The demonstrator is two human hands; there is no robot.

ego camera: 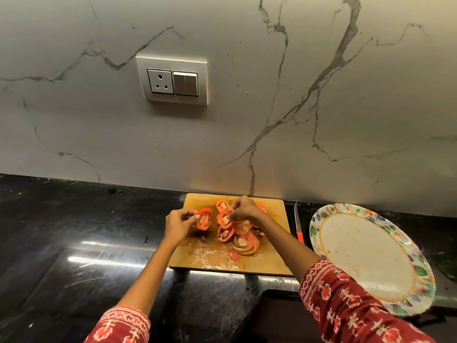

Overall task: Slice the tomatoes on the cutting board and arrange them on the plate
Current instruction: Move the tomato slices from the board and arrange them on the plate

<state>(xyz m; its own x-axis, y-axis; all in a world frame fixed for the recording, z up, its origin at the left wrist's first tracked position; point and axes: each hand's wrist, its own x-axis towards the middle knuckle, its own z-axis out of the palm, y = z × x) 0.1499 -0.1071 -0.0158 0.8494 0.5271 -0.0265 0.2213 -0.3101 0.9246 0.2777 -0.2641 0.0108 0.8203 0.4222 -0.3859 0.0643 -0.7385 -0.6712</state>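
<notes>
A person in red patterned sleeves works over a wooden board [195,258] set on a black counter [74,231], against a marble-look wall [247,132]. No brand, label or writing can be read anywhere in view.

The left hand [176,225], at the board's left edge, pinches one tomato slice [204,219] between thumb and fingertips, its cut face up, the other fingers curled. The right hand [243,209], over the board's far middle, pinches a second slice [225,220] from the top of the pile, fingers bent down around it.

A heap of slices [243,240] lies overlapped at the board's centre; their exact number cannot be told, though roughly eight show. One small tomato scrap [233,255] sits apart toward the board's near edge, in a wet patch of juice.

One knife [298,225] with a red handle lies just right of the board, parallel to its edge. One floral-rimmed plate [420,271] sits right of the knife, bearing no slices. One socket-and-switch panel [172,80] hangs on the wall above the board.
</notes>
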